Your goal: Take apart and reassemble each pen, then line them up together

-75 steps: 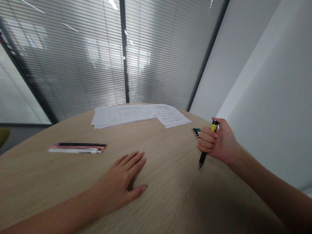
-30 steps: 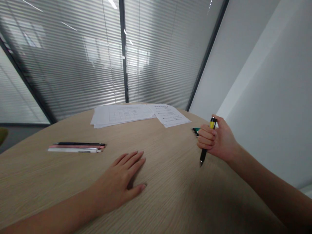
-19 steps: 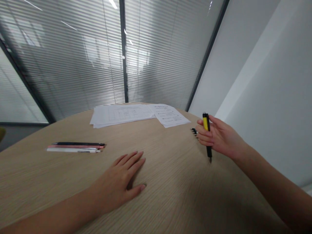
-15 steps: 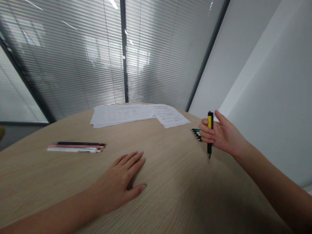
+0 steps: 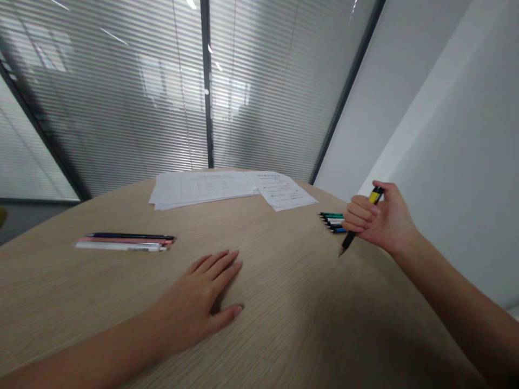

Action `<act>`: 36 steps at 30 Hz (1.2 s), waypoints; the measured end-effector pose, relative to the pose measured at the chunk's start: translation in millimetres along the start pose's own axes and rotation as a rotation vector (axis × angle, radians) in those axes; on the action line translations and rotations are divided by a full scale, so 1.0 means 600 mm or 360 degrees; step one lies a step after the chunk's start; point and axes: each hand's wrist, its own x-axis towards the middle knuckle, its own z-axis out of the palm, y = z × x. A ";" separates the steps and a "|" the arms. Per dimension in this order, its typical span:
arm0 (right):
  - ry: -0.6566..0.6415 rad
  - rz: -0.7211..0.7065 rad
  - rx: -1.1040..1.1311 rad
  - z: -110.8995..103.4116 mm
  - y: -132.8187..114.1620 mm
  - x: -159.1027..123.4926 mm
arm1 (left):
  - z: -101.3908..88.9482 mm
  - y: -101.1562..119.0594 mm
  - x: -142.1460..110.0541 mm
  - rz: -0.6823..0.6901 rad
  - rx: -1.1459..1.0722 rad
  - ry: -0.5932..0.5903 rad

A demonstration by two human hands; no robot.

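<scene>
My right hand (image 5: 375, 219) is wrapped round a black and yellow pen (image 5: 348, 240), raised over the right side of the table. The pen tilts, its tip pointing down to the left, and my thumb lies on its top end. Just left of that hand, several pens (image 5: 333, 222) with green, white, black and blue parts lie side by side, their right ends hidden behind my fingers. My left hand (image 5: 211, 292) rests palm down on the wooden table (image 5: 279, 302), fingers stretched out and thumb apart, with nothing in it.
A black pen (image 5: 130, 236), a pink pen (image 5: 121, 241) and a white pen (image 5: 117, 246) lie together on the left. Printed paper sheets (image 5: 203, 187) are spread at the table's far edge. Behind stands a glass partition with blinds (image 5: 133, 108); a white wall (image 5: 466, 178) rises on the right.
My right hand has moved slightly right, and the pen has gone from upright to tilted. My thumb has come down onto its top. More of the pens beside it show. My left hand stays put.
</scene>
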 end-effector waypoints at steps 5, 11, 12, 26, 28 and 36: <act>0.0093 0.0011 -0.0051 0.003 -0.001 0.000 | 0.006 -0.002 0.001 0.0006 -0.0033 0.0048; 0.0336 -0.0035 -0.0483 0.022 -0.019 -0.011 | -0.001 0.000 0.002 0.0012 -0.0073 0.0006; 0.0357 -0.0031 -0.0581 0.019 -0.022 -0.013 | -0.002 0.001 0.002 0.0011 -0.0069 -0.0007; 0.0536 0.0185 -0.2652 -0.178 0.013 -0.053 | 0.003 0.000 0.001 0.0015 -0.0028 0.0009; 0.0540 0.0157 -0.2819 -0.200 0.023 -0.057 | 0.001 0.001 0.000 0.0007 -0.0029 0.0019; 0.0424 0.0093 -0.3066 -0.205 0.043 -0.059 | 0.003 -0.001 0.001 0.0001 -0.0057 0.0045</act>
